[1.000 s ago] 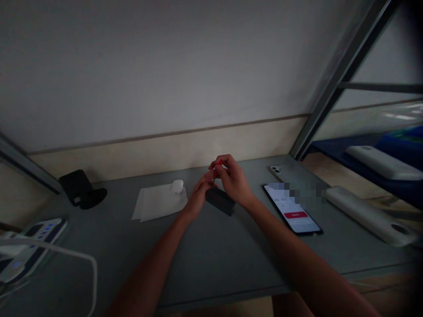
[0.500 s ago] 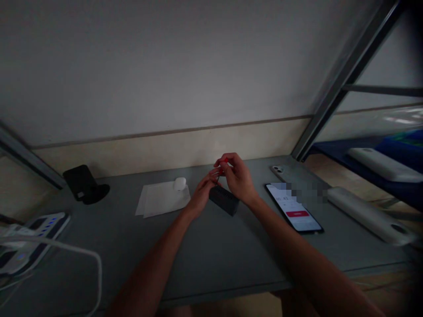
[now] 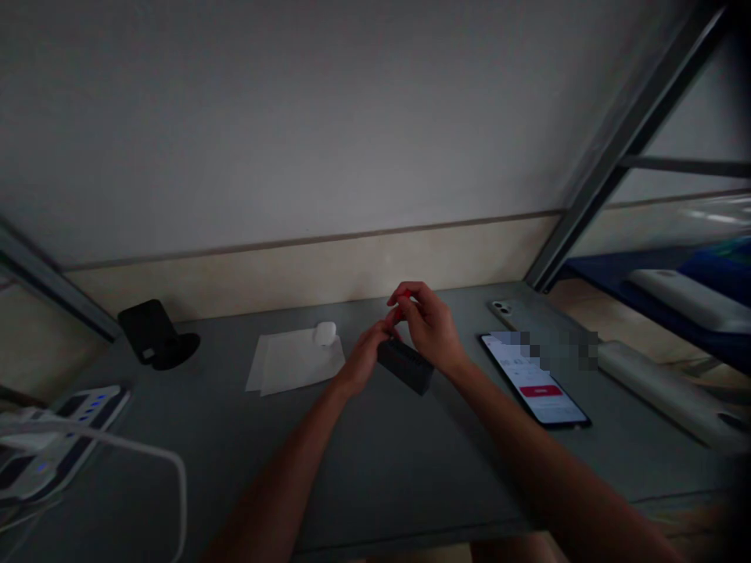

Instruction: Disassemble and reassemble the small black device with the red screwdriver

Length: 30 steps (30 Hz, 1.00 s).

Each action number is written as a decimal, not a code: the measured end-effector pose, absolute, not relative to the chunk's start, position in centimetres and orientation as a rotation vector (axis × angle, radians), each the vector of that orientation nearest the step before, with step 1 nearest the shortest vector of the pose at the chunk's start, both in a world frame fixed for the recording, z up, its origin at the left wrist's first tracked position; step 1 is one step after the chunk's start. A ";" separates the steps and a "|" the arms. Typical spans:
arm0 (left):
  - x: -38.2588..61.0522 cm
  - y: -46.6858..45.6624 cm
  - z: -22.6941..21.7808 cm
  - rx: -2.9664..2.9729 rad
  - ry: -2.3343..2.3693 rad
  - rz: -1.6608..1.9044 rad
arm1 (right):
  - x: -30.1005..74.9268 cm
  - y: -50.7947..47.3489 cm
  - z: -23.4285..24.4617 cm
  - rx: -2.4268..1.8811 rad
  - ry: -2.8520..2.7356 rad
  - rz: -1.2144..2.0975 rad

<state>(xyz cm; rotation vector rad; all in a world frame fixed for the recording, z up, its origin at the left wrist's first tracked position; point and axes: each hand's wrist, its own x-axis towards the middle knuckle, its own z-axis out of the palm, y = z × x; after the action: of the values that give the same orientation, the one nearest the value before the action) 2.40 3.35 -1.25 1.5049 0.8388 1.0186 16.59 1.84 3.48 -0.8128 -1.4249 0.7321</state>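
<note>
A long black box (image 3: 404, 366) with a row of openings along its top lies slantwise on the grey desk. My left hand (image 3: 364, 356) grips its far left end, fingers closed around that corner. Above the same end, my right hand (image 3: 431, 322) pinches a small red-handled screwdriver (image 3: 406, 295) between thumb and fingers. Most of the screwdriver is hidden by the fingers, and its tip cannot be made out.
Left of my hands lie white paper sheets (image 3: 293, 363) with a white earbud case (image 3: 325, 334). A black stand (image 3: 149, 332) and a power strip (image 3: 88, 414) with a white cable are farther left. Two phones, one lit (image 3: 537, 383), and a pale long case (image 3: 657, 391) lie right.
The view has shifted slightly, so everything sits a little lower and to the right. Both hands stay at the box's far end; the screwdriver's dark shaft shows less than before.
</note>
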 end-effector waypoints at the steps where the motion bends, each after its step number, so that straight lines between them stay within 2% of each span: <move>1: 2.3 3.4 -1.4 1.510 0.798 1.013 | 16.6 1.8 3.5 -0.828 -1.437 0.697; 9: 2.4 3.5 -2.0 1.443 0.697 1.016 | 16.3 1.0 4.4 -0.937 -1.556 0.427; 14: 2.5 3.5 -2.1 1.303 0.582 1.037 | 16.0 1.1 4.4 -0.946 -1.498 0.531; 24: 2.9 3.1 -1.4 1.379 0.678 1.063 | 15.5 0.8 4.2 -0.743 -1.582 0.727; 30: 2.6 2.9 -1.5 1.471 0.775 1.068 | 15.2 0.3 4.7 -0.839 -1.613 0.368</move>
<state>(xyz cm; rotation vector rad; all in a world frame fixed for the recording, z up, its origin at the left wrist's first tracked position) 2.61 2.87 -1.54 1.4709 0.7751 1.0683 15.22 0.34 4.67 -0.8395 -1.6134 0.3680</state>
